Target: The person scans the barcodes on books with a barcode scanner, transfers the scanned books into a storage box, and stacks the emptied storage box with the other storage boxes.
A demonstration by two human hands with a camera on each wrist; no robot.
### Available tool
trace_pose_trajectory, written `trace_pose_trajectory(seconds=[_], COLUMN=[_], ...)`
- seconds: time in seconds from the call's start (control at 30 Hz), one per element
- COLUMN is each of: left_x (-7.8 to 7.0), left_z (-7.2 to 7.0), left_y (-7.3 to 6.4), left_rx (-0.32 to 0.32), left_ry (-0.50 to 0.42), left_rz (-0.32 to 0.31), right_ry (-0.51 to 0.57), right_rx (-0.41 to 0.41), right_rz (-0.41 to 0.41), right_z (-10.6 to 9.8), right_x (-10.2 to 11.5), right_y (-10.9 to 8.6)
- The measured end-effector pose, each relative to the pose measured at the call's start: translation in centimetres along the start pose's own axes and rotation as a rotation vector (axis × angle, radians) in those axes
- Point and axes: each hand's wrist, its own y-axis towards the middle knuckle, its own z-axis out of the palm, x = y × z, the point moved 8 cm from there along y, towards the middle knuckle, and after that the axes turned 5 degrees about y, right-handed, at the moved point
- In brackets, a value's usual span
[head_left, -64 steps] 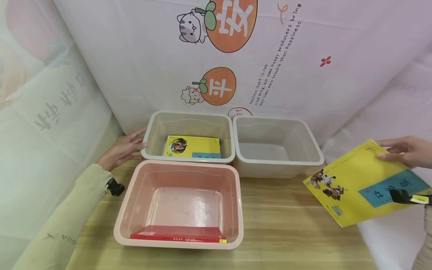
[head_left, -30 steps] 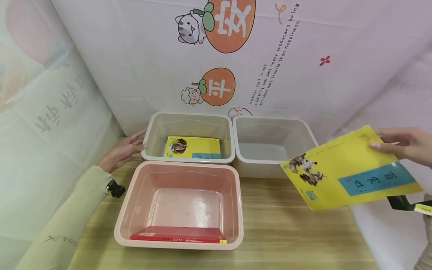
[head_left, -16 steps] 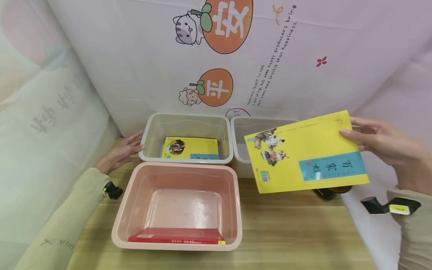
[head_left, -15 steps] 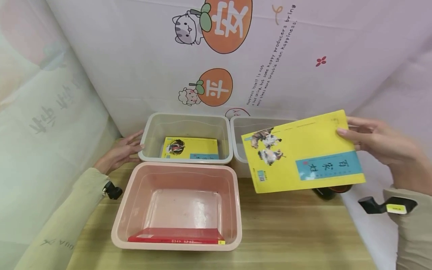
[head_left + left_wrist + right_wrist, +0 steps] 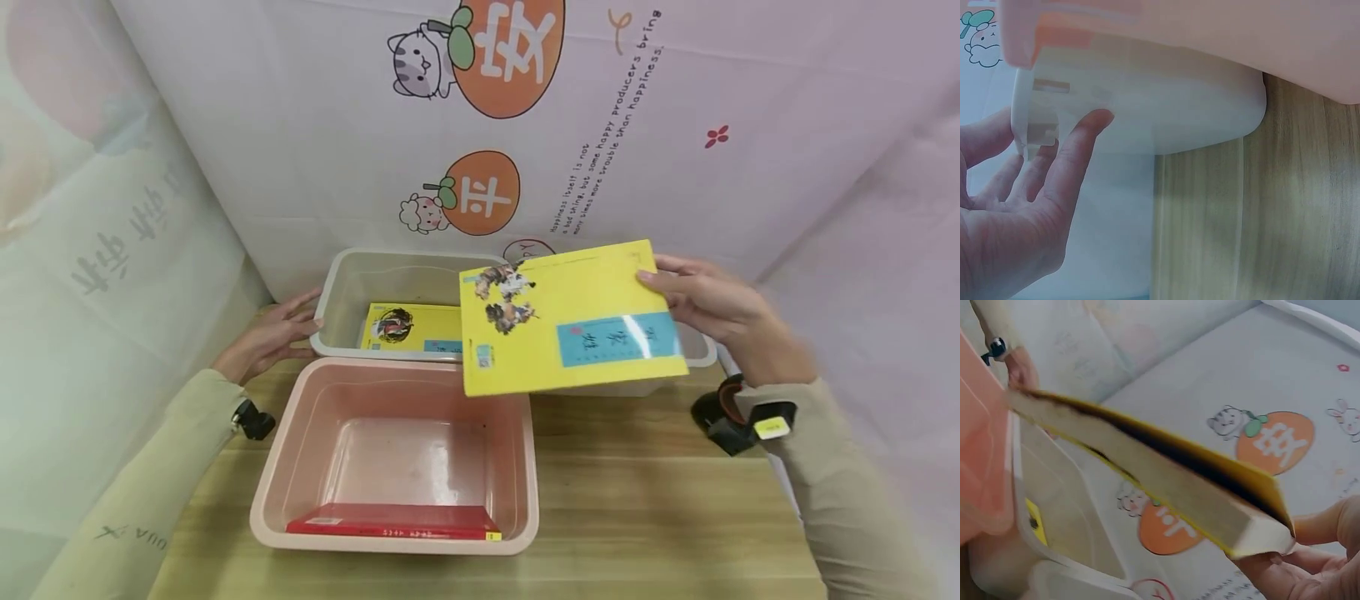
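Note:
My right hand (image 5: 708,300) pinches a yellow book (image 5: 525,333) by its right edge, thumb on the cover. The book has a blue title strip and is held tilted above the bins, overlapping both white bins and the pink bin's corner in the head view. In the right wrist view its page edges show and the cover gapes a little. My left hand (image 5: 273,337) holds the left rim of the left white bin (image 5: 341,275), with fingertips at the rim and against the outer wall (image 5: 1104,115). Another yellow book (image 5: 390,325) lies in that bin, partly hidden.
A pink bin (image 5: 281,467) stands in front, with a red book (image 5: 397,521) along its near wall. The right white bin (image 5: 701,354) is mostly hidden behind the held book. Wooden table (image 5: 637,483) lies below, with printed cloth walls (image 5: 337,167) around.
My right hand has carried the yellow book leftward from the far right, until it overlaps the left white bin. The left hand has stayed on the bin's rim.

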Motion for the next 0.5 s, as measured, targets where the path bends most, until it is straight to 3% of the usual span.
trace_pose_trajectory(seconds=[0.2,0.5], left_x=[0.0,0.1], left_z=[0.1,-0.1], left_y=[0.2,0.1], left_rx=[-0.008,-0.014], left_ry=[-0.010,-0.027], left_rz=[-0.013,-0.014], right_ry=[-0.012,0.060], right_rx=[-0.110,-0.231], right_rz=[0.004,0.014], right_z=[1.9,4.1], right_x=[-2.0,-4.9], right_y=[3.8,9.7])
